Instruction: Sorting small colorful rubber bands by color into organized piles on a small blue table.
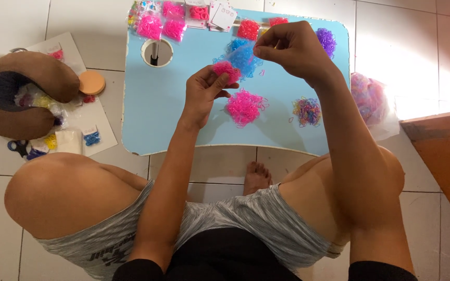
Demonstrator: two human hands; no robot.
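Note:
My left hand (204,93) is raised over the light blue lap table (157,125) and holds a small clump of pink rubber bands (226,70) between thumb and fingers. My right hand (290,47) hovers to its right, fingers pinched together on something small that I cannot make out, just above a pile of blue bands (243,57). A bigger pink pile (244,106) lies below the left hand, and a mixed-colour pile (307,111) sits to its right. A purple pile (327,40) lies behind the right hand.
Small bags of pink and red bands (162,26) and a white card (223,16) line the table's far edge beside a round hole (157,52). On the floor: a brown neck pillow (22,91), scissors (17,147), a round orange lid (91,82), a plastic bag of bands (369,99).

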